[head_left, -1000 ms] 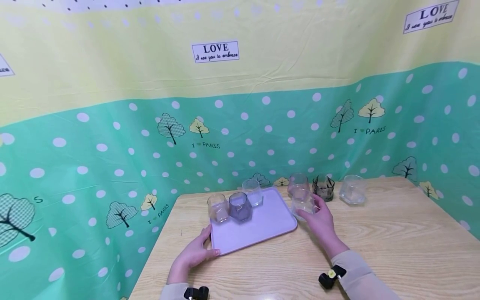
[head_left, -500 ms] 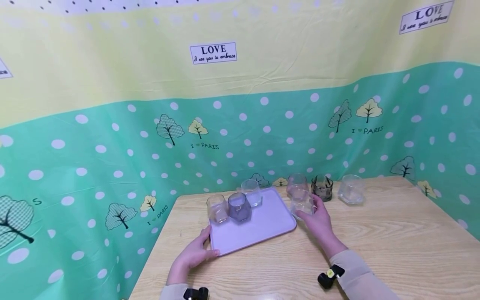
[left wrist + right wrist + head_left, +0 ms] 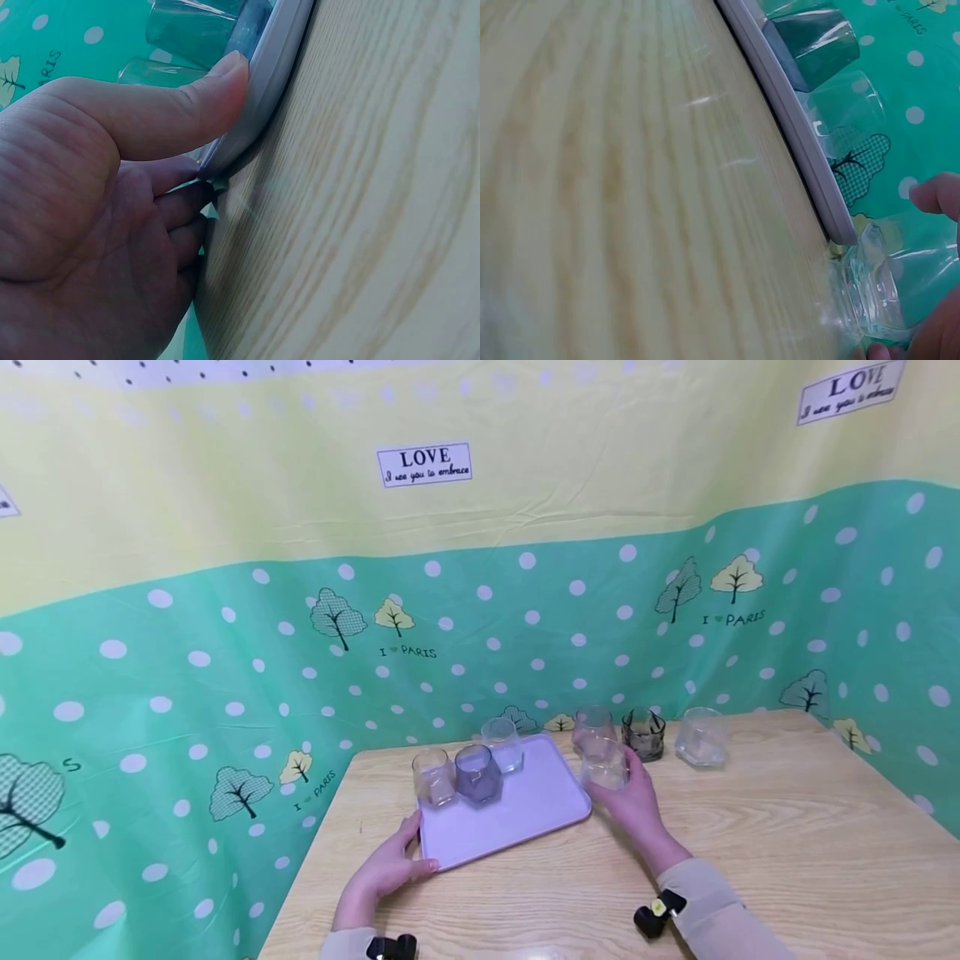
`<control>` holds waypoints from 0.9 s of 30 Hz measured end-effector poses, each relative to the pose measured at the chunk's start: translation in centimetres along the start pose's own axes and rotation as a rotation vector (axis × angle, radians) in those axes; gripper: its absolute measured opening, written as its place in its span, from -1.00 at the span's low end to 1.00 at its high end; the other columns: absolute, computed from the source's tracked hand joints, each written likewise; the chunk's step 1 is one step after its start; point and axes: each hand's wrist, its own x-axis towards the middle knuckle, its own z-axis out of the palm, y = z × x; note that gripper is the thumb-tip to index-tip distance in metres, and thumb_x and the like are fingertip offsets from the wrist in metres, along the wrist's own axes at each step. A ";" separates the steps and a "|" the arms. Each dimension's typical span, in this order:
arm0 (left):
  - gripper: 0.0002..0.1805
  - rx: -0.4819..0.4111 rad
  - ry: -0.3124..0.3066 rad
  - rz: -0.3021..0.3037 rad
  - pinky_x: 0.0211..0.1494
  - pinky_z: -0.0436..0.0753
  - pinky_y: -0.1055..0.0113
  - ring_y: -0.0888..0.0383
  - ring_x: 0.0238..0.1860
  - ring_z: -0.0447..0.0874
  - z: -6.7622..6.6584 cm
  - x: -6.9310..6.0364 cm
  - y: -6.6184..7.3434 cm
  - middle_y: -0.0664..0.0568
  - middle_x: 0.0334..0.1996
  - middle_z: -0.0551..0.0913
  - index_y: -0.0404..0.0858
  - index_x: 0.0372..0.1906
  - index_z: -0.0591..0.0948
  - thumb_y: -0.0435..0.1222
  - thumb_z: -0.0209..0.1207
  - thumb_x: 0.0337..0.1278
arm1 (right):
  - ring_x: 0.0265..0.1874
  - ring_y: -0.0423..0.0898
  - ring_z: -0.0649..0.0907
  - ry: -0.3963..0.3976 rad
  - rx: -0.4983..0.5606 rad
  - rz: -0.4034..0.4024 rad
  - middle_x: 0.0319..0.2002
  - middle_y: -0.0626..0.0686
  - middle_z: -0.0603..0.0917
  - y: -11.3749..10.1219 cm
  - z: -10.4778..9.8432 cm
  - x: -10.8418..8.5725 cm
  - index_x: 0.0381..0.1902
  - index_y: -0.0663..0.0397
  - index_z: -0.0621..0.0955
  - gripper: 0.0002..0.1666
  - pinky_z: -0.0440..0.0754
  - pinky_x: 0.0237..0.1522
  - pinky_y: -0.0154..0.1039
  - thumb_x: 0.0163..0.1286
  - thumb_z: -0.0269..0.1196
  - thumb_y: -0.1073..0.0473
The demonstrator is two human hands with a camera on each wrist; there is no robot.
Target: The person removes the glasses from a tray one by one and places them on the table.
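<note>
Clear glass makes up the tumbler [image 3: 600, 768] just beyond the right end of the pale lilac rectangular tray [image 3: 517, 814]; the right hand [image 3: 636, 797] has its grip clamped round it. The left hand [image 3: 386, 864] has its grip clamped on the tray's near left corner. A faintly amber tumbler [image 3: 435, 781], a smoky grey-blue tumbler [image 3: 478, 781] and another clear tumbler [image 3: 504, 747] stand on the tray. Behind the held tumbler, a pinkish glass tumbler [image 3: 592, 723], a dark faceted glass [image 3: 642, 739] and a clear angular glass [image 3: 702, 742] line the wood-grained desk [image 3: 540, 902].
</note>
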 end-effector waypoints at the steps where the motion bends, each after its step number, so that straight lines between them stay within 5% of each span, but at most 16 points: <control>1: 0.21 0.002 -0.001 0.003 0.63 0.04 -0.38 -0.40 0.64 0.03 0.0 0.0 0.0 -0.31 0.66 0.14 -0.34 0.70 0.14 -0.14 0.58 0.01 | 0.57 0.45 0.20 0.001 -0.007 0.002 0.64 0.44 0.09 0.0 0.0 0.0 0.77 0.04 -0.08 0.38 0.14 0.59 0.38 0.27 0.57 0.12; 10: 0.21 0.007 -0.002 0.022 0.63 0.06 -0.36 -0.40 0.64 0.06 0.0 0.0 -0.1 -0.31 0.66 0.14 -0.36 0.69 0.15 -0.12 0.58 0.01 | 0.59 0.51 0.11 0.156 -0.080 -0.057 0.68 0.40 -0.05 -0.5 0.2 -0.4 0.79 -0.20 -0.15 0.47 0.09 0.54 0.51 0.24 0.60 0.05; 18: 0.21 0.007 0.000 0.021 0.63 0.06 -0.36 -0.39 0.64 0.05 0.0 0.0 -0.1 -0.31 0.66 0.15 -0.37 0.69 0.15 -0.13 0.58 0.01 | 0.64 0.16 0.10 0.386 0.058 -0.294 0.70 0.08 0.05 -1.3 0.9 -0.8 0.73 -0.26 0.13 0.17 0.05 0.64 0.32 0.34 0.52 0.21; 24: 0.20 0.015 -0.002 0.012 0.64 0.06 -0.36 -0.39 0.64 0.05 0.1 0.0 -0.1 -0.31 0.66 0.15 -0.36 0.69 0.15 -0.13 0.57 0.02 | 0.60 0.10 0.20 0.362 0.151 -0.513 0.62 0.06 0.24 -2.8 2.1 -2.4 0.59 0.10 0.36 -0.09 0.06 0.65 0.21 0.34 0.42 0.43; 27: 0.20 0.022 0.003 0.015 0.63 0.06 -0.36 -0.39 0.64 0.04 0.1 0.0 -0.1 -0.31 0.66 0.15 -0.35 0.69 0.15 -0.13 0.57 0.03 | 0.57 0.12 0.23 0.297 0.134 -0.546 0.58 0.12 0.31 -3.1 2.8 -3.0 0.54 0.11 0.42 -0.16 0.10 0.61 0.31 0.34 0.41 0.44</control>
